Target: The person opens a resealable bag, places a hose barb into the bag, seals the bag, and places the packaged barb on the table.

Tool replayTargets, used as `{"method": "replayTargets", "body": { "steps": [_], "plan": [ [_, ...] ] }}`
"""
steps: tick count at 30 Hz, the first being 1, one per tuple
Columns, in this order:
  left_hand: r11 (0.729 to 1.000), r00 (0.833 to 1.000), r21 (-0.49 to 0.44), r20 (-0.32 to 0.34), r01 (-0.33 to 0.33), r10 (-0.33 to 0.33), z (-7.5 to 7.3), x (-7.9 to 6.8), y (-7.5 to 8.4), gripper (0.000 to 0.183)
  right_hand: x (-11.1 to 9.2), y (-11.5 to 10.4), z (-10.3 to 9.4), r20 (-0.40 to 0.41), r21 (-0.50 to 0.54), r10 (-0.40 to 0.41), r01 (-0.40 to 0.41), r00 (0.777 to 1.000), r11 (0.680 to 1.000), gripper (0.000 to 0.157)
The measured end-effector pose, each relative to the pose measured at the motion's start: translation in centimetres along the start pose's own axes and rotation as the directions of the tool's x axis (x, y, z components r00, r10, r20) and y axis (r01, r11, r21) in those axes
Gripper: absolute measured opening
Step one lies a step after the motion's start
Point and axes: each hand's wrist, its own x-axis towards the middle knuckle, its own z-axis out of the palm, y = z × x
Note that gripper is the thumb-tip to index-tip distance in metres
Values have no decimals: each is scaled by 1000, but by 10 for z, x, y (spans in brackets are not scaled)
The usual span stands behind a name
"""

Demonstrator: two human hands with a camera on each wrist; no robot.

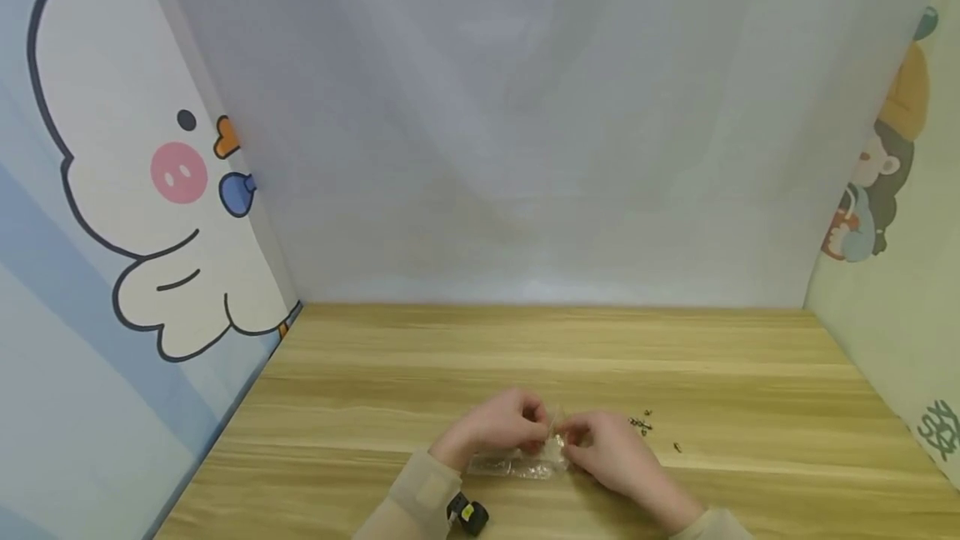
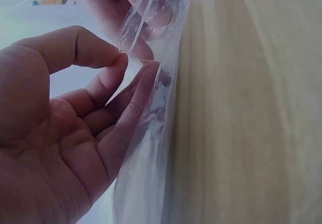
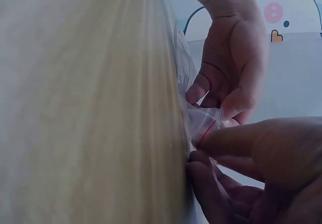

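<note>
A clear zip-lock plastic bag (image 1: 513,467) lies flat on the table, its mouth end raised between both hands. My left hand (image 1: 504,423) pinches one edge of the mouth between thumb and index finger. On the other side, my right hand (image 1: 606,450) pinches the bag near its red zip line (image 3: 207,132). In the left wrist view the mouth of the bag (image 2: 168,12) bulges apart, with the right fingers seen through the film. The right hand's fingertips are partly hidden behind the plastic in that view.
Several small metal pieces (image 1: 641,423) lie scattered on the wood-grain table (image 1: 375,373) right of the right hand, with one lone piece (image 1: 677,447) nearer the front. A black wrist device (image 1: 468,515) sits by the left sleeve. A grey panel (image 1: 540,148) closes off the back.
</note>
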Motion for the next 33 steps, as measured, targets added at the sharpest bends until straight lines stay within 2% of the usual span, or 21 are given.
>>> {"method": "replayTargets", "body": {
  "steps": [7,12,15,19,23,28,33],
  "plan": [
    [999,1000,32,15,-15,14,-3,3,-3,4,1,2,-1,10,34,17,-18,1000,999,35],
    [999,1000,29,13,-18,17,-2,3,-4,7,1,2,0,3,-1,-14,14,1000,1000,44],
    [999,999,32,13,-38,38,-2,2,-2,7,1,3,1,2,-16,-19,19,1000,1000,46],
    [992,997,97,-16,-79,81,-2,2,1,10,1,3,1,6,-29,-6,7,1000,1000,49],
    [972,993,213,-48,-94,106,-2,3,5,36,1,3,1,3,-29,10,-10,1000,1000,49],
    [925,989,358,-21,-127,144,1,1,9,87,2,3,2,0,-27,27,-27,1000,999,49],
    [914,992,384,34,-129,125,4,-1,8,107,2,3,2,0,-10,16,-16,1000,1000,50]
  ]
}}
